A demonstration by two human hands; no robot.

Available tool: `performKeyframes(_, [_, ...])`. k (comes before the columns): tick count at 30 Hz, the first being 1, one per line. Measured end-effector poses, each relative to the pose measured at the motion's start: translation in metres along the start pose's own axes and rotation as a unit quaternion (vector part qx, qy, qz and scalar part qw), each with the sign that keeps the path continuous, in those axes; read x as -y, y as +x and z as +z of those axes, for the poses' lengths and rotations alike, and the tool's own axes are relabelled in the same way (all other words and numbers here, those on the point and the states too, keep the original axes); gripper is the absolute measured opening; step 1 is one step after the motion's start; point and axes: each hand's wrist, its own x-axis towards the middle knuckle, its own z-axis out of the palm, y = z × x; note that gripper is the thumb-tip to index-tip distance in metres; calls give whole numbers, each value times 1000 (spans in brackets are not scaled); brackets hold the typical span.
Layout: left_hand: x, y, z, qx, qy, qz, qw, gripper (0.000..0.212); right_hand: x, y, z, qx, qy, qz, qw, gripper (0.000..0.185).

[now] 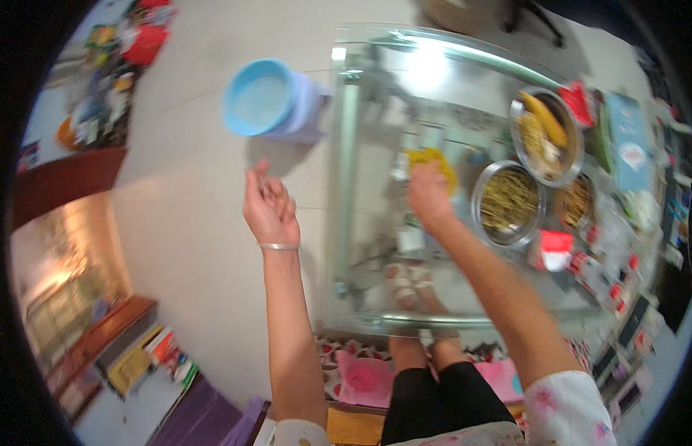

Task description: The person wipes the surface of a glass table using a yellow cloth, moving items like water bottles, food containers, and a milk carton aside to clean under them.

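Observation:
My left hand (271, 206) is held palm up over the floor, with its fingers loosely curled. I see nothing in it, and a pale bangle circles the wrist. My right hand (429, 192) grips a yellow cloth (447, 170) pressed to the glass tabletop (373, 223). Right of that hand, a round metal dish (507, 203) holds greenish-brown dried strips. Behind it is a metal bowl (571, 150) with a yellow banana-like fruit (546, 120) and paler pieces. A smaller dish of brown bits (574, 200) sits beside them.
A light-blue-rimmed bin (259, 97) stands on the tiled floor left of the glass table. Red-and-white packets (555, 251), plastic bags (608, 223) and a blue box (627, 142) crowd the table's right side. A cluttered shelf (72, 173) lies far left. My feet show through the glass.

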Motion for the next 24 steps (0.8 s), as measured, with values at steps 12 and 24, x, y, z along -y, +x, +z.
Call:
performKeyframes(12, [170,-29,-53,-42,77,-253,963,58,-100,93,-16,-9,165,-64,984,37])
performKeyframes(24, [166,-24,-42,-101,110,-274,950,62,-80,126,-24,-54,241,71,966,38])
